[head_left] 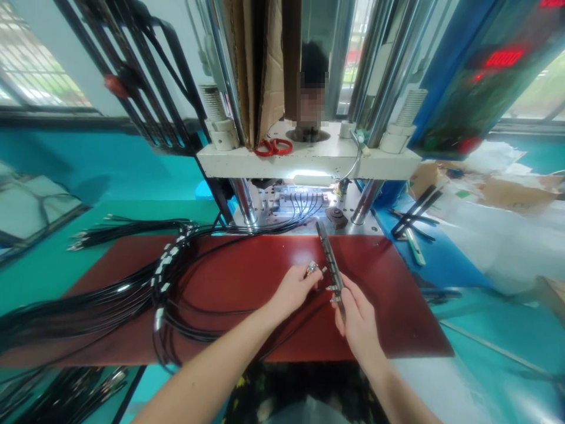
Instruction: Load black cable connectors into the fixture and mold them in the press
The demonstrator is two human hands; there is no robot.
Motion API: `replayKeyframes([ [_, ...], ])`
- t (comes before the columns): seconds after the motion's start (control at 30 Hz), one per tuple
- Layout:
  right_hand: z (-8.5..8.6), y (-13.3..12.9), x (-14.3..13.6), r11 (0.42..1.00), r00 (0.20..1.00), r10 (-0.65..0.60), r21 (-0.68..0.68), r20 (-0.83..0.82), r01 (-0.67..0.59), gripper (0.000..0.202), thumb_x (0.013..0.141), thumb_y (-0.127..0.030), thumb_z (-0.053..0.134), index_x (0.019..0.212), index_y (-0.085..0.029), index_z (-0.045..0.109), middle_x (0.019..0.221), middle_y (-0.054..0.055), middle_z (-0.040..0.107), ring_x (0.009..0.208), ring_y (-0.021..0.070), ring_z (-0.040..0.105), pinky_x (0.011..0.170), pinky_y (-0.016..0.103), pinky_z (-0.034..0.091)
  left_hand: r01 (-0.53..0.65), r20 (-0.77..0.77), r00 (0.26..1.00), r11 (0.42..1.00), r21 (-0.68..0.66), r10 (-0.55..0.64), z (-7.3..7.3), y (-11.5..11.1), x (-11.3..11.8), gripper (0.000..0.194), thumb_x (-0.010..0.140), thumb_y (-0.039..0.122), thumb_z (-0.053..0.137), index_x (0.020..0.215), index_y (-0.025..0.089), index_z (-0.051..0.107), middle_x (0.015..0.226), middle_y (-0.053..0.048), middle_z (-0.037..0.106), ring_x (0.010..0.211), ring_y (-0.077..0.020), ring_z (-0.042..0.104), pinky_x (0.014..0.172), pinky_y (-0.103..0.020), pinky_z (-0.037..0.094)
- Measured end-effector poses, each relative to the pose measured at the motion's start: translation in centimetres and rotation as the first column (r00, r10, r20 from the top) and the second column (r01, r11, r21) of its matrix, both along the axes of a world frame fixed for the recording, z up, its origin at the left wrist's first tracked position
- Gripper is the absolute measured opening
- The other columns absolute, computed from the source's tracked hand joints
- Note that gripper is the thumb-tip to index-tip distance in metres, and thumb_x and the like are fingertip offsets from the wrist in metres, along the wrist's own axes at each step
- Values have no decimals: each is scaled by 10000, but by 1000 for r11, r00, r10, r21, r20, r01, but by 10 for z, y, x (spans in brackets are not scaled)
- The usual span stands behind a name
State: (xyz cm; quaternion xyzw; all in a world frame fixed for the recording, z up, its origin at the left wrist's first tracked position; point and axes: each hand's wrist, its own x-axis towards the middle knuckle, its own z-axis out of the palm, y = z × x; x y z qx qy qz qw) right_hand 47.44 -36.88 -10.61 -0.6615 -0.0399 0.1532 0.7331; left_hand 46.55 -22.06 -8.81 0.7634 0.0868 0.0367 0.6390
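Note:
A long, narrow metal bar (330, 254) with slots along it stands tilted over the dark red board (247, 271). Around its lower end my right hand (359, 315) is closed, and small metal fittings sit on the bar just above the fingers. My left hand (295, 290), just left of the bar, pinches small metal cable connectors (312, 268). Black cables (194, 335) loop over the board's left side, some banded with pale tags. Inside the lit press, more thin cables run into a metal mould (293, 202).
The press's white plate (309, 162) spans above the board, with red-handled scissors (273, 147) on it. Steel posts (243, 201) flank the opening. Tools and a cutter (415, 246) lie at right, near plastic bags (507, 218). More cables (83, 391) lie at lower left.

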Motion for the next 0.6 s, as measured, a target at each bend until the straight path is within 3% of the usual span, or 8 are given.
replayKeyframes([
  [0.1, -4, -2, 1, 1000, 1000, 10, 15, -14, -10, 505, 804, -456, 502, 1211, -160, 462, 518, -38, 516, 309, 38, 334, 291, 154, 269, 10, -77, 997, 994, -110, -18, 3, 1, 0, 289, 749, 403, 499, 644, 137, 546, 538, 29, 460, 514, -79, 388, 523, -209, 288],
  [0.2, -5, -2, 1, 1000, 999, 7, 19, -33, -7, 496, 797, -457, 512, 1199, -169, 477, 519, -34, 523, 318, 41, 338, 294, 152, 270, 55, -191, 975, 956, -290, -114, 4, 4, 1, 321, 726, 431, 516, 707, 121, 599, 569, 16, 471, 502, -73, 383, 498, -206, 275],
  [0.27, -4, -2, 1, 1000, 999, -2, 17, -39, 2, 497, 789, -460, 522, 1193, -174, 483, 565, -17, 551, 328, 43, 354, 300, 158, 284, 43, -228, 966, 945, -324, -122, 5, 5, 2, 318, 690, 431, 555, 711, 118, 605, 580, 21, 453, 496, -69, 369, 474, -202, 259],
  [0.4, -2, -2, 1, 1000, 999, 2, 15, -44, -1, 505, 793, -459, 517, 1204, -167, 476, 570, -14, 548, 329, 46, 354, 303, 166, 283, 6, -161, 986, 985, -175, -34, 3, 3, 4, 265, 663, 387, 580, 630, 126, 543, 569, 36, 425, 508, -69, 339, 477, -200, 252],
  [0.5, 0, -3, 1, 1000, 999, 24, 8, -36, -23, 503, 803, -451, 508, 1210, -158, 471, 507, -38, 501, 329, 51, 344, 303, 165, 278, 49, -46, 998, 999, -15, -49, 0, -2, 4, 255, 685, 348, 551, 564, 136, 479, 543, 46, 391, 535, -74, 334, 519, -199, 270],
  [0.6, 3, -2, 0, 999, 999, 30, -12, -27, -30, 505, 800, -454, 509, 1207, -158, 480, 469, -54, 469, 324, 52, 329, 301, 164, 276, 49, -31, 998, 997, 57, -47, -1, -5, 2, 251, 704, 337, 522, 558, 141, 465, 552, 41, 403, 555, -83, 353, 540, -199, 292],
])
